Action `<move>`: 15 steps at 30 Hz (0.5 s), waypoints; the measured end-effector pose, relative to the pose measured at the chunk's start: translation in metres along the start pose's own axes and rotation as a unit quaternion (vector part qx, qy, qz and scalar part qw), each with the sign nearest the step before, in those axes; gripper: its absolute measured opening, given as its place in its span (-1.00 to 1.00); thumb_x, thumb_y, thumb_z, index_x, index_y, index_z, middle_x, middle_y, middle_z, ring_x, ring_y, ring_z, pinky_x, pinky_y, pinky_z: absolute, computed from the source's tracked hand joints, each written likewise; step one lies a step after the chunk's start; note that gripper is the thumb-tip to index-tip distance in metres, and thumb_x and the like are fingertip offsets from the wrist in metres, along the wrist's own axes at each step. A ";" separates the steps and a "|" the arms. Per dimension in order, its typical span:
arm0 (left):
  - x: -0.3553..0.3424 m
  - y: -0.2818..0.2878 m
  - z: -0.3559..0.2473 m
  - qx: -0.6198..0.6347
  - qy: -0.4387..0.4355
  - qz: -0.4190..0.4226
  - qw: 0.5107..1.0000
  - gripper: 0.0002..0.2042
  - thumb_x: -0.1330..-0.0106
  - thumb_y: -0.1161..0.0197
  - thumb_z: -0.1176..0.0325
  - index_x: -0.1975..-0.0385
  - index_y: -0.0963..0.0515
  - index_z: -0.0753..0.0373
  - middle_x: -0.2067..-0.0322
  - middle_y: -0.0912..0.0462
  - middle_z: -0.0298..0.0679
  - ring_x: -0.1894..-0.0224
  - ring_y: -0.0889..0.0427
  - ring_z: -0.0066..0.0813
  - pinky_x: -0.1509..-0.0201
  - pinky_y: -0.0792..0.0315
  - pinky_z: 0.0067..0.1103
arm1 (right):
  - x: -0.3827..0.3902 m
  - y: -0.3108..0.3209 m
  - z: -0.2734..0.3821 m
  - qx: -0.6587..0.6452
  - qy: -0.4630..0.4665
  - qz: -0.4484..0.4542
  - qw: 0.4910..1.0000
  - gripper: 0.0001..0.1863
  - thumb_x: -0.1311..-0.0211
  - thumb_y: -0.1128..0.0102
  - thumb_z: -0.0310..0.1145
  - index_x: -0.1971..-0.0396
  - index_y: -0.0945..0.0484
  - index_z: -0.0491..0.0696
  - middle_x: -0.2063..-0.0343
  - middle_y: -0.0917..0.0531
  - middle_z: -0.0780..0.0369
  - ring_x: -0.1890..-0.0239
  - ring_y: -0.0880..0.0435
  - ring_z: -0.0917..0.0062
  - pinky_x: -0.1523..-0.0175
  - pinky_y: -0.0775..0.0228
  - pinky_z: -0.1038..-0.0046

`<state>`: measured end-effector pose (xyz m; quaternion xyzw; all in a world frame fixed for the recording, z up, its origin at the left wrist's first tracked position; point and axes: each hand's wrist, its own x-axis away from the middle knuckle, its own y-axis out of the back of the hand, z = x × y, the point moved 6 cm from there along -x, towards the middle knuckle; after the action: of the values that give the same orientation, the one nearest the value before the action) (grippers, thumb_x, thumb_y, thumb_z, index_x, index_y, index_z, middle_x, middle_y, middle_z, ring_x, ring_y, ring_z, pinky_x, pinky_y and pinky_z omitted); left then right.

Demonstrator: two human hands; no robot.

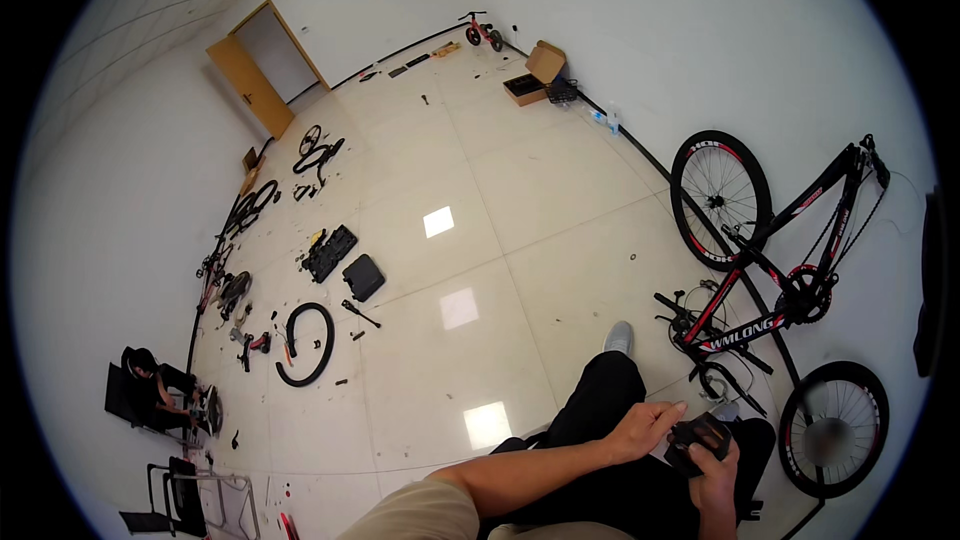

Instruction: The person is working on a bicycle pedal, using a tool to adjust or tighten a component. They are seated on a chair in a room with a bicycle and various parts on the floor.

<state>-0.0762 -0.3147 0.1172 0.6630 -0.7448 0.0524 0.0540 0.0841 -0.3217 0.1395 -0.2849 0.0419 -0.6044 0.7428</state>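
One dark, boxy piece sits between four and five o'clock from the middle of the view, held in the right hand, its fingers curled round it and thumb on the near side. The left hand is at the piece's nine o'clock, right beside it, fingers bent and narrow; I cannot tell whether they pinch anything. Clocking on from the piece: one black-and-red bicycle frame at one, one spoked wheel at twelve, a second wheel at three. Between nine and ten lies one black tyre; at ten, two black cases. Farther off, one seated person at nine, one open door at ten, one open carton and one small red bicycle at eleven.
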 end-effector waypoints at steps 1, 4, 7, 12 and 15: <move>-0.001 -0.001 -0.002 0.009 0.006 0.000 1.000 -0.61 -0.53 -0.03 0.12 0.44 -0.48 0.33 0.55 -0.46 -0.34 0.44 -0.44 -0.63 0.31 -0.38 -0.59 | -0.002 0.006 -0.003 0.008 0.007 0.004 1.000 -0.57 0.01 -0.21 -0.63 0.04 -0.48 -0.27 0.16 -0.66 0.06 0.10 -0.69 0.31 -0.10 -0.53 0.32; -0.002 0.002 0.006 -0.003 0.018 -0.005 1.000 -0.63 -0.52 -0.05 0.10 0.38 -0.50 0.32 0.52 -0.46 -0.37 0.42 -0.41 -0.66 0.31 -0.36 -0.62 | -0.001 0.008 0.001 0.018 0.006 0.002 1.000 -0.56 0.03 -0.21 -0.62 0.04 -0.49 -0.26 0.13 -0.67 0.07 0.09 -0.68 0.35 -0.13 -0.49 0.37; 0.000 0.000 0.002 0.060 -0.026 0.007 0.998 -0.74 -0.50 -0.10 0.20 0.21 -0.49 0.31 0.44 -0.47 -0.40 0.39 -0.38 -0.70 0.29 -0.35 -0.65 | -0.002 -0.001 0.010 0.031 0.035 0.006 0.999 -0.58 -0.02 -0.16 -0.55 0.04 -0.47 -0.31 0.13 -0.66 -0.02 0.14 -0.70 0.24 -0.05 -0.57 0.25; 0.002 -0.001 -0.011 0.015 -0.084 0.012 0.996 -0.83 -0.49 -0.09 0.32 0.19 -0.45 0.31 0.41 -0.50 -0.34 0.37 -0.45 -0.62 0.27 -0.39 -0.61 | 0.000 0.003 0.011 0.026 0.030 -0.014 0.999 -0.59 0.00 -0.16 -0.54 0.07 -0.47 -0.31 0.14 -0.66 -0.04 0.15 -0.71 0.23 -0.06 -0.56 0.24; 0.004 0.001 -0.011 -0.093 -0.119 0.003 0.989 -0.82 -0.51 -0.05 0.32 0.18 -0.43 0.34 0.42 -0.52 -0.23 0.38 -0.48 -0.51 0.26 -0.42 -0.55 | 0.002 0.003 0.007 0.012 0.023 -0.006 1.000 -0.61 -0.01 -0.16 -0.53 0.09 -0.47 -0.29 0.14 -0.66 -0.04 0.15 -0.71 0.21 -0.05 -0.56 0.25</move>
<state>-0.0772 -0.3167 0.1285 0.6546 -0.7494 -0.0962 0.0259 0.0903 -0.3206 0.1443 -0.2622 0.0497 -0.6161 0.7411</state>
